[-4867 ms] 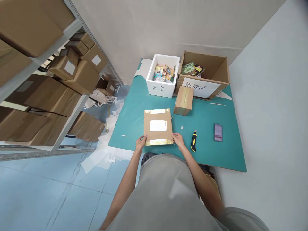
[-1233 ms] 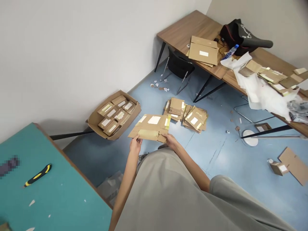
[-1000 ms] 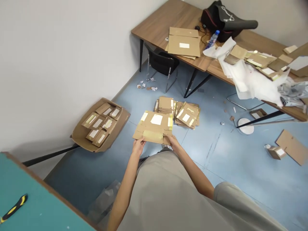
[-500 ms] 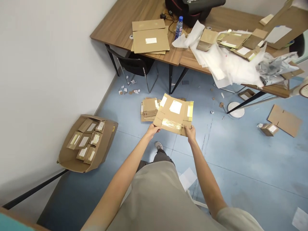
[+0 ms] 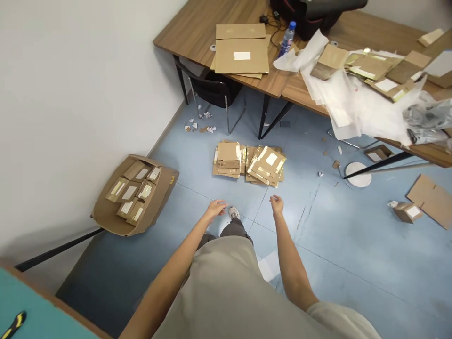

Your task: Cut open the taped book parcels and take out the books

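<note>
Top carton (image 5: 267,165): flattened, white label upward, lying askew on the right pile (image 5: 250,154), just ahead of your right hand (image 5: 277,204) and apart from it. Your right hand hangs with fingers bent inward, grasping nothing. Your left hand (image 5: 216,209) is loosely spread, fingers pointing toward the right one, likewise grasping nothing. Left pile (image 5: 229,160) of flattened cartons: on the floor (image 5: 339,245) ahead of your left hand, against the right pile.

Below and between your hands: your shoe (image 5: 233,213), nearer the left. Nearer your body than the right hand, a white sheet (image 5: 269,266) shows partly past your shirt.

Left of your left hand: a big box (image 5: 160,200), top open, with small boxes (image 5: 129,192) inside, several labelled. Nearer you on that side: the corner of a green table (image 5: 42,310) with a knife (image 5: 14,325), cut off by the view's edge.

Beyond the piles, farther from your hands: scraps (image 5: 212,128) beside a black chair (image 5: 212,87), then a wooden desk (image 5: 190,33). On it: flat cartons (image 5: 242,49), a bottle (image 5: 287,38), a dark bag (image 5: 314,19), and white wrap (image 5: 374,106) draped over the near edge.

Well right of your right hand: a small upright box (image 5: 408,213) next to a cardboard sheet (image 5: 431,200).
</note>
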Tool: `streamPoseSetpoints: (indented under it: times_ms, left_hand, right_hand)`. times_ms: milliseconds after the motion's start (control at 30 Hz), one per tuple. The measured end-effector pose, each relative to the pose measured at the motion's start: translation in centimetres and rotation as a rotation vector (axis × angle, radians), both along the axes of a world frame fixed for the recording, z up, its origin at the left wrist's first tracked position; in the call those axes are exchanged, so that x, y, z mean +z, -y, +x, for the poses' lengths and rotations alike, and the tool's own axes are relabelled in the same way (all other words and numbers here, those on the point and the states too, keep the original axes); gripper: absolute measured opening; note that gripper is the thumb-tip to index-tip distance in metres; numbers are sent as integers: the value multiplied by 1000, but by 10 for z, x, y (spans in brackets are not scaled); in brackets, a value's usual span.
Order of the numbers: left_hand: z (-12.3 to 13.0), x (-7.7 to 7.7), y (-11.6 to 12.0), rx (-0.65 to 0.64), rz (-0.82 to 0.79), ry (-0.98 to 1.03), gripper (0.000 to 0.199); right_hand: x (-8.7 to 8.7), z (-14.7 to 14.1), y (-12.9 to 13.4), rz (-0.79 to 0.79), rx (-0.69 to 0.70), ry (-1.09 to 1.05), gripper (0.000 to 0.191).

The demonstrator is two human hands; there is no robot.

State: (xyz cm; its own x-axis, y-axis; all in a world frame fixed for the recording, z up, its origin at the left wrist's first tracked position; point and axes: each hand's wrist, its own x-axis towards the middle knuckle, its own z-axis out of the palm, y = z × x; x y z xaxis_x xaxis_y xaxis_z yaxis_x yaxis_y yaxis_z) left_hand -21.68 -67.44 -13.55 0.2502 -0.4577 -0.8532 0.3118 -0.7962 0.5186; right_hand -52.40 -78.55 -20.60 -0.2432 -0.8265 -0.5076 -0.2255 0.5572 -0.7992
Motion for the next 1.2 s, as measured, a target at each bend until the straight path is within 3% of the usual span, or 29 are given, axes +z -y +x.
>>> streamPoseSetpoints:
  times_ms: [133,300,533,733,933,1200]
  left_hand:
    - [47,11,-66,170,-6,-29,29]
    - [107,28,-145,475,-108,-31,32]
    - [209,58,-272,958,-361,21,55]
    - [292,90,-411,1331,-569,77,55]
    - [319,103,-544,1767,-671,232,36]
    - [354,94,-665,2269,-657,376,22]
  right_hand:
    - [-9,86,-37,147,218,44,32]
    - [3,221,-93,207,683,155,29]
    - [63,405,-189,170,1249,186,39]
    - [104,542,-291,143,1568,258,46]
    - [124,664,-414,140,1927,268,46]
    - [132,799,-577,191,2370,298,41]
